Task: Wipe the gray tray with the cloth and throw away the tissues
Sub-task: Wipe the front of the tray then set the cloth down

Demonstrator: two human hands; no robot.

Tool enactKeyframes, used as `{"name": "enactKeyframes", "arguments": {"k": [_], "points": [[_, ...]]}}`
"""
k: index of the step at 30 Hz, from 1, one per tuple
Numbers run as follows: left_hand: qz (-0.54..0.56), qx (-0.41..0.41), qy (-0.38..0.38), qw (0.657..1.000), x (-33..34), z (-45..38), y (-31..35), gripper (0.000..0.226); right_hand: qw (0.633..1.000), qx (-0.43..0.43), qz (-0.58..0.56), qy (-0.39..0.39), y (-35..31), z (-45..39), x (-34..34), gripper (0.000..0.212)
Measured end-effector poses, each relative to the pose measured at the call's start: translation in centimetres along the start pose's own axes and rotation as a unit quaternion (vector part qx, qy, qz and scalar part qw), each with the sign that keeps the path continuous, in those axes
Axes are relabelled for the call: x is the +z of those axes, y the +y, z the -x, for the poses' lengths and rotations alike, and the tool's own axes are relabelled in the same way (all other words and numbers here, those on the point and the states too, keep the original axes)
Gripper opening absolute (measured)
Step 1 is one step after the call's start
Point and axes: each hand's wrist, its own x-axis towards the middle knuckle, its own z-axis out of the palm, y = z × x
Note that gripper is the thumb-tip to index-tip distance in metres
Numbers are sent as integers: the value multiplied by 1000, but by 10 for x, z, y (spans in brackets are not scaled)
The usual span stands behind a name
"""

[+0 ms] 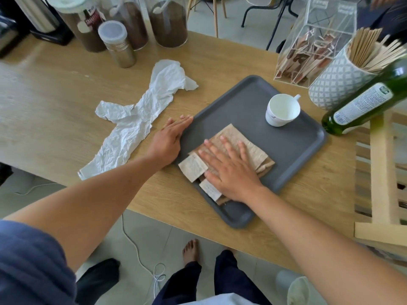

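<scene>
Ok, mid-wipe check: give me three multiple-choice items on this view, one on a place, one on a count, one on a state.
1. Where does the white ceramic cup stand?
A. on the dark gray plastic tray
B. on the light wooden table
C. on the slatted wooden crate

2. How many crumpled white tissues lie on the table left of the tray?
A. none
B. two
C. five

3. What is the right hand doing?
A. holding the cup
B. pressing flat on the folded beige cloth
C. hanging off the table

Answers:
1 A, the cup sits in the tray's far corner.
2 B, two long pieces cross each other.
3 B, the fingers are spread on the cloth, while the left hand steadies the tray's edge.
</scene>
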Motion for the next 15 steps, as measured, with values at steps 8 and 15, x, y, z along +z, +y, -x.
{"name": "enactKeyframes", "arguments": {"k": [8, 15], "points": [[-6, 22, 7, 1000, 2, 0, -3, 55, 975, 212, -47, 54, 28, -79, -15, 62], [8, -3, 17, 1000, 8, 0, -2, 59, 979, 194, -45, 50, 22, -82, -11, 62]]}}
